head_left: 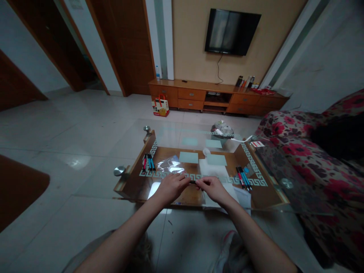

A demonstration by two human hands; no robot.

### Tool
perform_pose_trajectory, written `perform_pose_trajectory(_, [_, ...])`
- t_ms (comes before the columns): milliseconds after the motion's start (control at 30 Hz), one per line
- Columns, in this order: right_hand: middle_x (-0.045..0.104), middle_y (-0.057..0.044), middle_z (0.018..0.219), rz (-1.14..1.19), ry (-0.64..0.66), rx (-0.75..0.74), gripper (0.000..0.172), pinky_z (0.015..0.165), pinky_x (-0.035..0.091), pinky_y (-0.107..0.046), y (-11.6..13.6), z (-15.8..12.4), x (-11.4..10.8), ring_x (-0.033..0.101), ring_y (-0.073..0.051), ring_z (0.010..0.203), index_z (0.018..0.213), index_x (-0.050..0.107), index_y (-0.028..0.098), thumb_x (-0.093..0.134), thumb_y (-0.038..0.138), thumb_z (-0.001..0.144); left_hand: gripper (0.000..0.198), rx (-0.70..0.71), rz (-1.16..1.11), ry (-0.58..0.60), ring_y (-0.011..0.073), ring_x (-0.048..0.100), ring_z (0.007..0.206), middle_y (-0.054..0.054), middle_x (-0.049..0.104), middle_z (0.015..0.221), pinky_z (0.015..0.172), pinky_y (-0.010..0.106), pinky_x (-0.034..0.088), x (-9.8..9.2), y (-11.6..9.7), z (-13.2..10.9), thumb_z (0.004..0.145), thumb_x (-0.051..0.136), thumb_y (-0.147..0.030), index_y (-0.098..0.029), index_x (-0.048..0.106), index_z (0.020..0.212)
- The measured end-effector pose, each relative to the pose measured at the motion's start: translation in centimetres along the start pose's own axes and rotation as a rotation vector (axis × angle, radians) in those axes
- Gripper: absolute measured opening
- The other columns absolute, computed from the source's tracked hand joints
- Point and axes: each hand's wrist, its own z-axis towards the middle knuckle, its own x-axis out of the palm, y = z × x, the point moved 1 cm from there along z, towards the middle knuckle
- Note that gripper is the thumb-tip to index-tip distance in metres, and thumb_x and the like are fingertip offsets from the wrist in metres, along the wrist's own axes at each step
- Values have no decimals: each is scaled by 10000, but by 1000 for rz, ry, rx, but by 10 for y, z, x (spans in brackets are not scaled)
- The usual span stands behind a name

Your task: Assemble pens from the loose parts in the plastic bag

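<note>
Over the near edge of the glass table (93, 185), my left hand (174, 185) and my right hand (212, 187) meet at a small dark, pen-like object (193, 182). Fingers of both hands are closed on its two ends. To the left on the glass lies a group of pens (149, 162), pink, blue and black. Another group of pens (243, 178), red and blue with dark ends, lies to the right. A clear plastic wrapper (170, 165) rests just beyond my left hand.
Under the glass are white boxes or papers (212, 170). A basket with plastic bags (222, 131) stands at the far edge, near a red and white card (257, 144). A floral sofa (301, 159) borders the right side. A paper bag (160, 107) stands by the TV cabinet (190, 94).
</note>
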Motion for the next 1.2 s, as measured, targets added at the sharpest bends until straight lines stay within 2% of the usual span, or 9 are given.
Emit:
perform_pose_trajectory(167, [704,-37,796,20,-7,-60,317,715,457,-280,1,1,0,599,-168,735,841,724,164,724,473,771,127,-21,30,1,189,594,810,42,652,887,692,296,396,-1,1,-4,976,526,-285,-231,631,1025])
perform_pose_trajectory(233, [709,-45,879,56,-23,-63,387,729,469,-282,1,3,2,604,-167,769,955,706,168,772,469,720,131,-24,29,-7,184,596,809,41,655,900,696,294,396,-2,1,-4,978,525,-281,-229,628,1040])
perform_pose_trajectory(300, [700,-50,903,71,-39,-45,436,699,470,-274,1,4,2,595,-156,747,1001,682,171,749,512,737,134,-22,33,-16,180,599,807,41,659,909,694,291,392,-4,0,-3,982,521,-288,-224,625,1038])
perform_pose_trajectory(400, [647,-36,743,73,-22,55,482,592,427,-257,-1,3,1,532,-130,611,807,660,160,548,625,864,156,-20,39,-34,177,599,799,42,664,905,690,288,385,-5,-2,-2,990,508,-318,-218,623,1023])
perform_pose_trajectory(500, [592,-28,650,70,18,120,565,552,391,-251,-2,0,0,499,-127,571,652,611,164,472,657,889,159,-4,36,-42,171,597,787,41,664,891,690,287,385,-4,-3,-2,993,502,-313,-215,625,1019])
perform_pose_trajectory(633, [608,-28,655,32,9,121,504,564,386,-248,-1,-1,-2,497,-128,583,682,657,158,550,619,858,142,17,41,-40,172,604,794,37,661,875,691,289,387,-1,-3,-1,988,511,-291,-217,627,1023])
perform_pose_trajectory(833, [635,-20,673,-4,-38,25,399,615,402,-257,0,1,-3,521,-133,623,747,695,146,638,535,811,139,-5,44,-37,179,606,786,39,663,866,698,294,395,-1,-2,-1,979,529,-309,-211,626,993])
perform_pose_trajectory(1000, [686,-33,813,30,-16,29,398,636,437,-259,4,-1,-1,555,-135,663,936,695,156,745,487,721,136,-4,51,-33,175,607,780,41,665,870,695,291,397,-1,0,-5,983,518,-290,-205,624,985])
perform_pose_trajectory(1200, [634,-21,672,53,-20,74,429,561,411,-250,3,2,0,511,-114,556,706,626,163,597,574,823,142,3,59,-16,183,615,798,37,674,876,703,300,403,-2,-1,-5,981,524,-317,-212,620,993])
